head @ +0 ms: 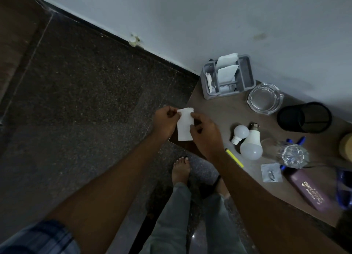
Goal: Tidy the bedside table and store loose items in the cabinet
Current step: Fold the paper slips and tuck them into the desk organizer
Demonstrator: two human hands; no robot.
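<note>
The left hand (pixel 165 121) and right hand (pixel 206 133) both hold a small white paper slip (pixel 185 124). The left thumb and forefinger pinch its upper left corner. The right fingers (pixel 194 118) pinch its right edge, thumb lower on the same edge. The slip hangs upright between the two hands, over the near left edge of the bedside table (pixel 224 109).

Just right of the right hand lie a yellow marker (pixel 234 158) and two white bulbs: a small bulb (pixel 240 133) and a large bulb (pixel 251 145), touching each other. Beyond the fingers, toward the wall, stands a grey organiser (pixel 228 76) with white papers in its compartments. Right of it sits a glass ashtray (pixel 265 98), then a black mesh cup (pixel 304 117) lying on its side. Farther right of the bulbs are a cut-glass tumbler (pixel 289 152), a blue pen (pixel 299 140), a small clear packet (pixel 271 172) and a purple case (pixel 309 192).
</note>
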